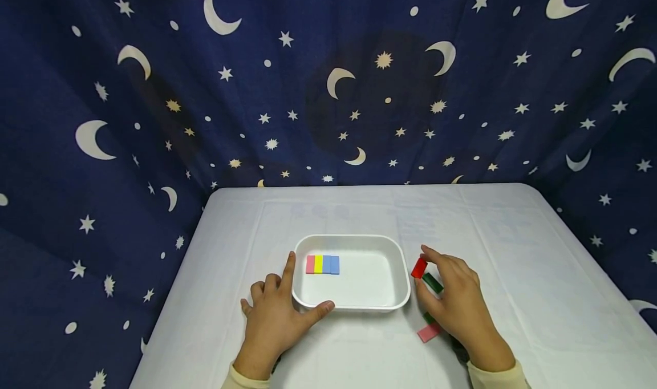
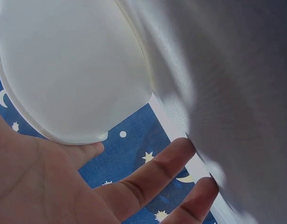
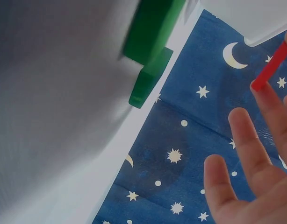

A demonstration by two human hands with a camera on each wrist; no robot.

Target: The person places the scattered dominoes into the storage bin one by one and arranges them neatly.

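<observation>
Pinches a small, flat, red rectangular tile (image 1: pixel 419 267) between thumb and forefinger of the right hand (image 1: pixel 454 298), just right of a white, round-cornered rectangular tray (image 1: pixel 369 280). Has a dark green rectangular block (image 1: pixel 433 283) near that tile, with a second green block (image 1: pixel 429 318) and a flat pink piece (image 1: pixel 429 332) partly hidden by the hand. Shows side by side, toward the tray's left, a coral tile (image 1: pixel 310 264), yellow tile (image 1: pixel 319 264) and two blue tiles (image 1: pixel 335 265). Spreads the left hand (image 1: pixel 277 315) against the tray's left end, fingers apart. Rests on a white-covered table (image 1: pixel 308 212) before a navy, moon-and-star curtain (image 1: pixel 287 81).
</observation>
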